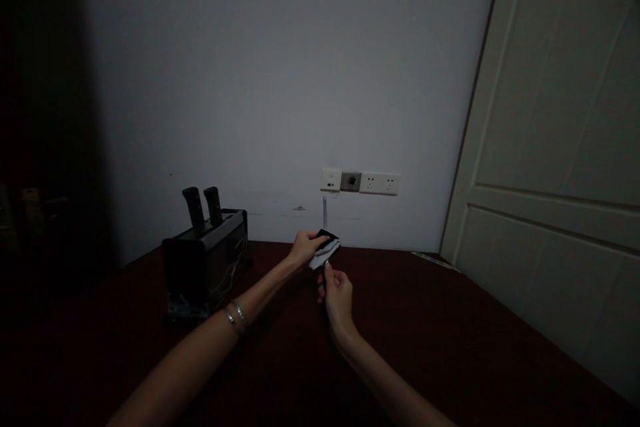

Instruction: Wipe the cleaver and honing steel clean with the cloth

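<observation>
My left hand [304,248] pinches a small folded black-and-white piece [325,253] between thumb and fingers, above the dark red table. The piece looks like thin cloth or a sleeve; its exact kind is not clear. A slim silvery rod [325,212] stands upright just behind it, and I cannot tell whether the two are joined. From below, my right hand [338,290] is closed at the lower edge of the piece, thumb pointing up, the other fingers curled. Two silver bangles [236,317] circle my left wrist.
Left of my hands stands a black box-shaped holder [205,260] with two black handles [203,207] rising from its top. Wall sockets [380,183] sit above the back edge of the table [425,327]. A pale panelled door [540,167] is at the right.
</observation>
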Available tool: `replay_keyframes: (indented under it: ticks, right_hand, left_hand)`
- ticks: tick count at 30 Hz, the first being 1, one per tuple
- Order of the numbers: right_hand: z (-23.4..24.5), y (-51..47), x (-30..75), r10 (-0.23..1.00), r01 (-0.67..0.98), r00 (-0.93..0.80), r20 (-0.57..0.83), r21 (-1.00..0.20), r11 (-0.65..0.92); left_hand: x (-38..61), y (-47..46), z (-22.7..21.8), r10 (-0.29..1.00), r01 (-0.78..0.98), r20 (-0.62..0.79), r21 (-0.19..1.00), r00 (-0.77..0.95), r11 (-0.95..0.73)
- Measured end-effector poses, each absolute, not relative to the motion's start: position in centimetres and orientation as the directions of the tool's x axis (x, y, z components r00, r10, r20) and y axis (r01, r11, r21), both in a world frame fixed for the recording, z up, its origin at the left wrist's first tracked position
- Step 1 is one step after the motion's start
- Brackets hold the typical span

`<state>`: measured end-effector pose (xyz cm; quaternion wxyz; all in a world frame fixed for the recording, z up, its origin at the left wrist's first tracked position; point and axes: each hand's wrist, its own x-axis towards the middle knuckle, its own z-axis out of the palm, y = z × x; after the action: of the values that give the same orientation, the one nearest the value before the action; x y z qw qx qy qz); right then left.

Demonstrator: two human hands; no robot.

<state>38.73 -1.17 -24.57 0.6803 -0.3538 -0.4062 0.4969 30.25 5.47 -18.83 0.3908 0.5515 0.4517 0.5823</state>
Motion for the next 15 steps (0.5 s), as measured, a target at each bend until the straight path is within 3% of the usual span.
replay_keyframes:
  ticks: [15]
  right_hand:
    - [-23.9, -3.1, 38.0, 0.978, -0.439, 0.069, 0.198, -0.874, 0.208]
  left_hand:
    - [28.2, 10.5, -12.0, 0.87, 0.051, 0.393, 0.917, -0.296, -0.396]
